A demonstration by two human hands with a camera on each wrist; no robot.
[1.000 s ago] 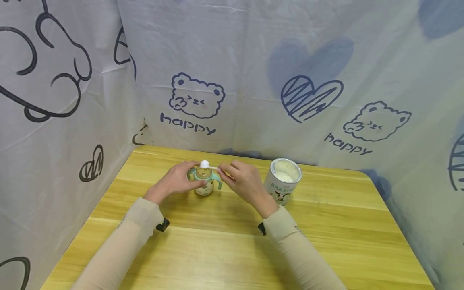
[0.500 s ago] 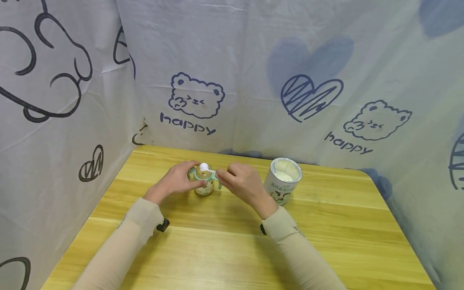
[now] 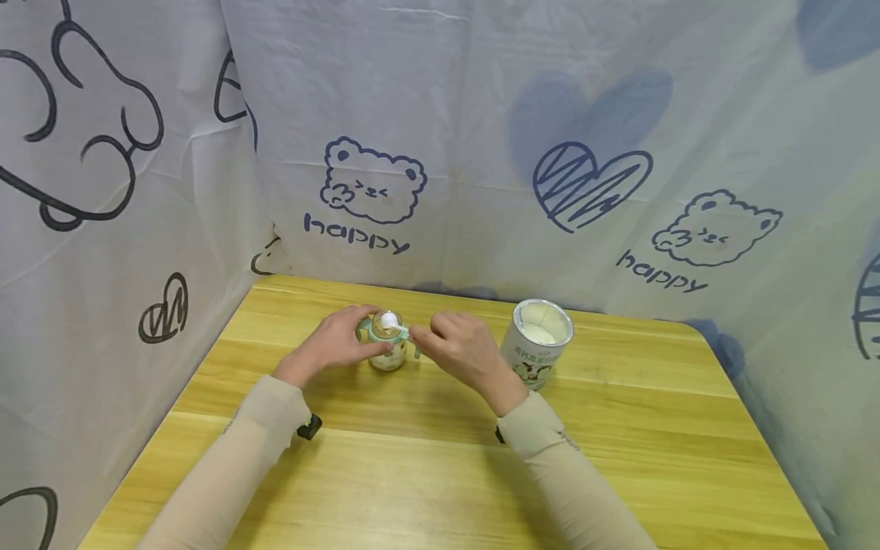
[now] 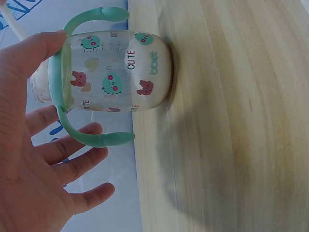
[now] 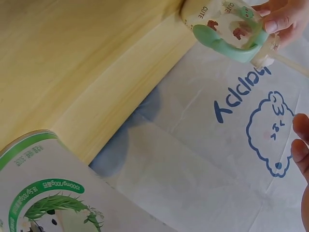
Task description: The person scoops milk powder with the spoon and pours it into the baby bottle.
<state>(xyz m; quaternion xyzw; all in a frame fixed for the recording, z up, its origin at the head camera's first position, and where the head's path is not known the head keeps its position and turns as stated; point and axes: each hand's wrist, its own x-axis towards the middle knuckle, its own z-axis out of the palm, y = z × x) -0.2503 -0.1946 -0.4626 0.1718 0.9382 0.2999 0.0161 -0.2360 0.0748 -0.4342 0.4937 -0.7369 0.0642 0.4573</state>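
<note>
A clear baby bottle (image 3: 389,357) with a mint-green two-handled ring stands upright on the table, its mouth uncovered. Whitish contents show in its lower part in the left wrist view. My left hand (image 3: 334,341) holds the bottle (image 4: 104,72) around the neck ring with thumb and index finger, the other fingers spread beside a handle. Between the fingertips of my right hand (image 3: 462,347) is the thin handle of a white scoop (image 3: 389,318). The scoop's bowl is tipped at the bottle's mouth; whether powder is left in it cannot be seen.
To the right of my right hand stands a white open can (image 3: 539,351) with pale powder inside. It fills the lower left of the right wrist view. A printed cloth (image 3: 467,153) hangs behind the wooden table (image 3: 426,473) and along its sides.
The scoop has tipped over and come down from just above the bottle's mouth to it, as my right hand turned. My left hand and the bottle have stayed in place.
</note>
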